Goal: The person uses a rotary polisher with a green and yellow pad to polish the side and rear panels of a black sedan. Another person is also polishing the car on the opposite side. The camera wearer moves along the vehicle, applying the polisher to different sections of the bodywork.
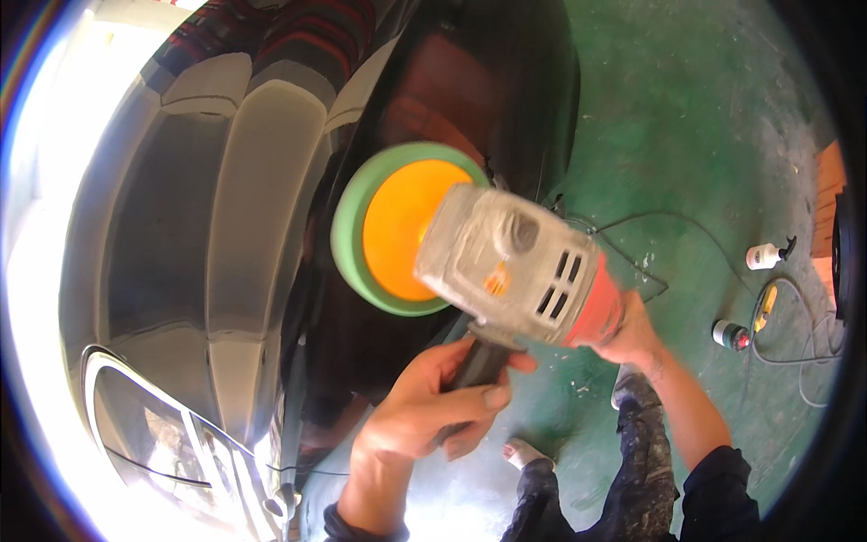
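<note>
A rotary polisher [510,262] with a grey metal head and red body spans the middle of the view. Its round pad [348,239] has a green foam rim and an orange backing face, tilted in front of the dark glossy car panel [433,99]. Whether the pad touches the paint I cannot tell. My left hand [433,402] is closed round the black side handle under the head. Around the red body at the rear is my right hand [628,334], its fingers partly hidden behind the tool.
The dark car body [172,244] fills the left, with a chrome-edged window [153,425] lower down. On the green floor [650,108] to the right are a white spray bottle [768,256], a dark bottle with a red cap [730,335] and a looped cable [786,359].
</note>
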`<state>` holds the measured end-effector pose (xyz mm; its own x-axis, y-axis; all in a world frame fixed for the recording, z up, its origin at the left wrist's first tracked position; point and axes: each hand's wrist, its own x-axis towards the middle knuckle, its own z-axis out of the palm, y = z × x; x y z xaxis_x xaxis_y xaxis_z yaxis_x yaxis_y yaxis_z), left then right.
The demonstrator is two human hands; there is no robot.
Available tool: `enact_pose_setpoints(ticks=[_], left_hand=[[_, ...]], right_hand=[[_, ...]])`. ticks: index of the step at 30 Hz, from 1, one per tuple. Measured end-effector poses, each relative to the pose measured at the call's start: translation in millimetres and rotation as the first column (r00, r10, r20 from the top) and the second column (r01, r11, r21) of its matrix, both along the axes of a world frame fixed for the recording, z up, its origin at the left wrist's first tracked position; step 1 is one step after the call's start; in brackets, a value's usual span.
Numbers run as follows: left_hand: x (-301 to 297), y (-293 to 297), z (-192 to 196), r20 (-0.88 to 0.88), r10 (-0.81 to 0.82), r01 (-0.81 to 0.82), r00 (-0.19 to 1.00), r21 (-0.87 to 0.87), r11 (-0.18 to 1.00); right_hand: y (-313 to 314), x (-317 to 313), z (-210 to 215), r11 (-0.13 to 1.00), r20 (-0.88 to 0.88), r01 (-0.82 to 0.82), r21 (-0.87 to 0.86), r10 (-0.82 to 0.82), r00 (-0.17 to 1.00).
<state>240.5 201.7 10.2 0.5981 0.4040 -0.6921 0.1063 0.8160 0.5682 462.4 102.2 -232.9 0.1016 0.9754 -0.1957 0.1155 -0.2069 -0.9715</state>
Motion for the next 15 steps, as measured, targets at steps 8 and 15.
enact_pose_setpoints(ticks=[8, 15], left_hand=[[-86, -94, -11, -0.260, 0.151, -0.198, 0.954, -0.163, 0.967], [-80, -139, 0, -0.189, 0.272, -0.304, 0.944, -0.170, 0.937]], right_hand=[[-71, -71, -6, 0.979, 0.054, -0.204, -0.024, 0.205, 0.977], [-85, -64, -23, 0.949, 0.127, -0.315, -0.025, 0.315, 0.940]])
